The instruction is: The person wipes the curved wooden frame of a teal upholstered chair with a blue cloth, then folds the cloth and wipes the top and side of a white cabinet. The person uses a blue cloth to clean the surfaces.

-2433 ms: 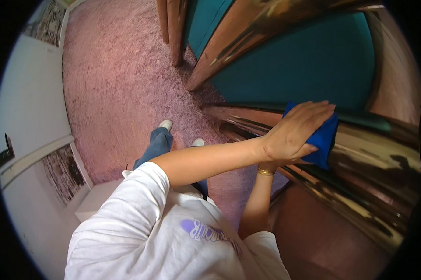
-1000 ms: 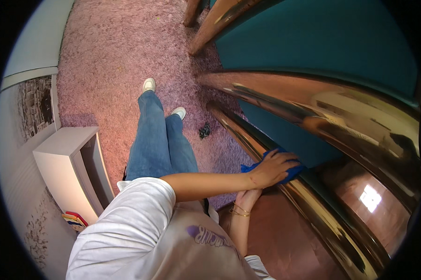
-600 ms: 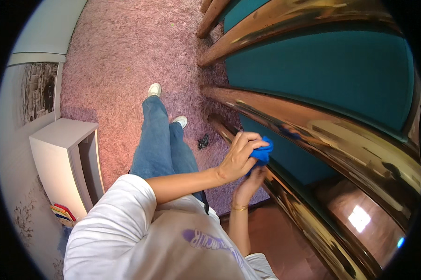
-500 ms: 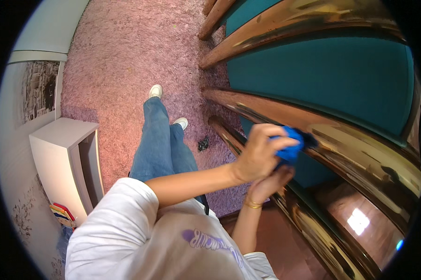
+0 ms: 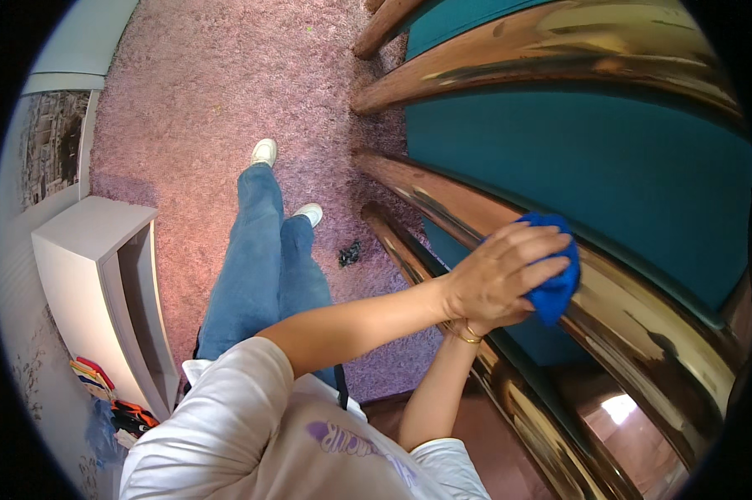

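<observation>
A blue cloth [image 5: 557, 287] lies against a glossy brown wooden post [image 5: 622, 308]. My left hand [image 5: 505, 267] is closed over the cloth, its bent fingers pressing it to the post. Beneath it, my right hand [image 5: 488, 319] is mostly covered; its fingers are hidden, so I cannot tell what they grip. A gold bracelet [image 5: 470, 336] circles my right wrist. Teal panels [image 5: 576, 142] stretch between the shiny curved posts, and another post [image 5: 518, 392] runs close beside my right forearm.
Pinkish-purple carpet [image 5: 201, 108] covers the floor under my feet. A small black object [image 5: 349, 253] lies on it near my shoe. To the left stands a pale open cabinet [image 5: 76, 250], with colourful items [image 5: 92, 377] beside it. A brown glossy surface [image 5: 501, 433] is at the lower right.
The cloth was bunched between both hands; now it is spread more against the post under my left hand. My left hand has turned palm-down and shifted right, covering more of my right hand.
</observation>
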Available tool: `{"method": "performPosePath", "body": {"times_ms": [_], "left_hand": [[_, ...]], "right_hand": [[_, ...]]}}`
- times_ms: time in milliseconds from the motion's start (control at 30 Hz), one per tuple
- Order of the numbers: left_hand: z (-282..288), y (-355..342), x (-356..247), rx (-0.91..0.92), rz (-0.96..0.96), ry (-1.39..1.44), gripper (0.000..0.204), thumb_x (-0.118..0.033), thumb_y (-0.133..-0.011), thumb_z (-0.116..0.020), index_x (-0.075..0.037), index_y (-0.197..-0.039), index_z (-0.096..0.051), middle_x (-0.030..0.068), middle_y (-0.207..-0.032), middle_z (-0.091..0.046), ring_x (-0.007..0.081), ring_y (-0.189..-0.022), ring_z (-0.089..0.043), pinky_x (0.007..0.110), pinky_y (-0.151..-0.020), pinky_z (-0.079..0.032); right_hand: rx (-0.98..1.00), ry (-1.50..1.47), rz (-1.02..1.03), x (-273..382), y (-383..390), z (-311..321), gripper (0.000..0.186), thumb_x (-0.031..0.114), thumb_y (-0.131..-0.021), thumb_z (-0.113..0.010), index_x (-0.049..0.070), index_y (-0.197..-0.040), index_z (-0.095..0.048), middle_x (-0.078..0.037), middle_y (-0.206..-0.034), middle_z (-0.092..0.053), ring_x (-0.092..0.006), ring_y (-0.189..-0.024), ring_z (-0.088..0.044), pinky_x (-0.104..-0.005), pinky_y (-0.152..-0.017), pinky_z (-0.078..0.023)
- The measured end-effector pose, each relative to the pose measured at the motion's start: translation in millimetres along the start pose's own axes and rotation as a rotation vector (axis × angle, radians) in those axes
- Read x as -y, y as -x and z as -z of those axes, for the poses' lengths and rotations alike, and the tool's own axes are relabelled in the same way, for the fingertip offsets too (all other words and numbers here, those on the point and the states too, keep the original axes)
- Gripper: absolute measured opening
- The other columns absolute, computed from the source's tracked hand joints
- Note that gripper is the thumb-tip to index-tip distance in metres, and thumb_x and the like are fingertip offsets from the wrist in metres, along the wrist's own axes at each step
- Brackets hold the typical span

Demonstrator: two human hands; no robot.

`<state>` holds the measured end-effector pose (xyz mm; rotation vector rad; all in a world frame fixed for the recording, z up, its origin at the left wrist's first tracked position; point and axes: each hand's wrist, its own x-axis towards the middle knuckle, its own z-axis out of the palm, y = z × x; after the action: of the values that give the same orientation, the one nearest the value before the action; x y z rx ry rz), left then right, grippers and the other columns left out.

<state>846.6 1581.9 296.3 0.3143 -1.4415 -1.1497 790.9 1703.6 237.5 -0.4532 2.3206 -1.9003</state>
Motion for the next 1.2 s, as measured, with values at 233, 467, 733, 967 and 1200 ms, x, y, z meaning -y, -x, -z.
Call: {"method": "performPosePath", "body": {"times_ms": [233, 467, 733, 967, 1200], "left_hand": [[29.3, 75.6, 65.6, 0.118, 0.104, -0.239, 0.054, -0.022, -0.076, -0.060, -0.002, -0.123, -0.041, 0.0183, -0.131, -0.036, 0.0365, -0.119, -0.039, 0.048, -0.099, -0.033], [50.3, 79.8, 72.5, 0.117, 0.369, -0.286, 0.038, 0.002, -0.078, -0.045, 0.006, -0.115, -0.050, 0.0188, -0.124, -0.049, 0.0350, -0.117, -0.045, 0.042, -0.098, -0.037], [22.3, 57.7, 56.7, 0.001, 0.177, -0.014, 0.052, -0.045, -0.088, -0.038, -0.006, -0.120, -0.048, 0.0135, -0.128, -0.045, 0.0337, -0.116, -0.043, 0.048, -0.094, -0.034], [40.1, 129.3, 130.0, 0.092, 0.219, -0.118, 0.063, -0.039, -0.075, -0.058, -0.007, -0.126, -0.039, 0.0155, -0.133, -0.037, 0.0371, -0.118, -0.041, 0.049, -0.096, -0.034], [90.4, 191.6, 217.2, 0.364, 0.397, -0.242, 0.063, -0.034, -0.087, -0.048, -0.003, -0.136, -0.023, 0.0216, -0.138, -0.026, 0.0408, -0.125, -0.029, 0.047, -0.103, -0.027]], "right_hand": [[0.094, -0.316, -0.474, -69.1, 9.5, -31.9, 0.041, 0.030, -0.095, -0.033, 0.000, -0.122, -0.040, -0.013, -0.122, -0.046, -0.0247, -0.109, -0.048, -0.0358, -0.093, -0.040], [-0.093, -0.272, -0.483, -52.1, 9.7, -37.3, 0.050, 0.030, -0.093, -0.031, -0.005, -0.128, -0.036, -0.018, -0.131, -0.040, -0.0289, -0.119, -0.042, -0.0395, -0.102, -0.032], [-0.076, -0.485, -0.709, 1.2, 19.2, -61.7, 0.051, 0.031, -0.094, -0.029, -0.003, -0.132, -0.030, -0.015, -0.136, -0.035, -0.0261, -0.124, -0.036, -0.0385, -0.105, -0.027], [0.161, -0.309, -0.807, -125.9, 23.2, -80.9, 0.049, 0.030, -0.095, -0.028, 0.000, -0.134, -0.027, -0.013, -0.138, -0.032, -0.0248, -0.126, -0.033, -0.0377, -0.106, -0.025], [0.425, -0.295, -0.922, -204.0, 21.8, -114.4, 0.048, 0.029, -0.096, -0.027, 0.002, -0.136, -0.025, -0.011, -0.140, -0.029, -0.0235, -0.127, -0.031, -0.0370, -0.106, -0.023]]}}
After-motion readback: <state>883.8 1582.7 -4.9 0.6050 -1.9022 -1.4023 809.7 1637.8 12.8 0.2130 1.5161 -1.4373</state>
